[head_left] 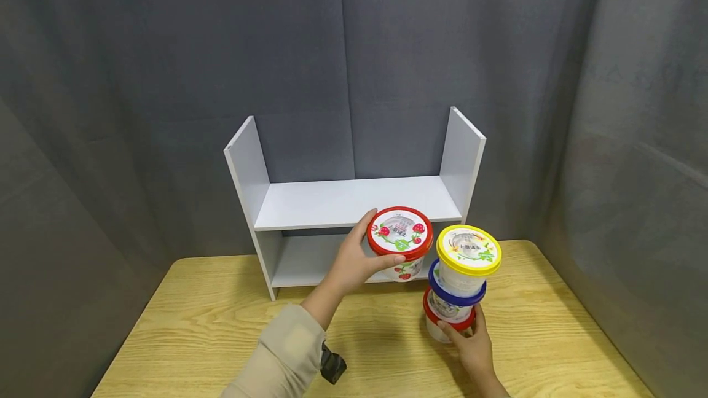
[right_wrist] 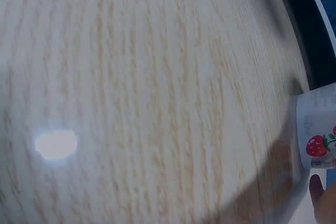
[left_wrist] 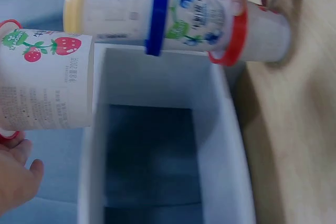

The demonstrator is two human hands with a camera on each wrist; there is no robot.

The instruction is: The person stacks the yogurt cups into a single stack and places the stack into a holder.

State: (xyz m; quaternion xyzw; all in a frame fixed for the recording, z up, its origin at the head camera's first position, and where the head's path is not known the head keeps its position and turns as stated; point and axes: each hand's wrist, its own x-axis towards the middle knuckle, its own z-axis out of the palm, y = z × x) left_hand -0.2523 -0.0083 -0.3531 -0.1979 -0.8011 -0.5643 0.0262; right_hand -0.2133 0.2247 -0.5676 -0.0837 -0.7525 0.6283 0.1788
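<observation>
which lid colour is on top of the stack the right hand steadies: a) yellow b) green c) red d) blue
a: in the head view the yellow-lidded tub sits on top of the stack, above the blue-lidded tub and the bottom red-lidded tub, which the right hand grips.

Pale wood-grain tabletop (right_wrist: 147, 93) fills nearly the whole right wrist view, its grain running in long streaks. 1 bright patch of reflected light (right_wrist: 55, 145) sits low on the left. At the right edge, part of a white cup (right_wrist: 316, 129) printed with a red strawberry and small text stands on the wood, a soft shadow (right_wrist: 262, 182) spreading beside it. A fingertip (right_wrist: 318, 188) shows just below the cup. A dark blue-grey surface (right_wrist: 315, 19) with a pale edge crosses the top right corner.
</observation>
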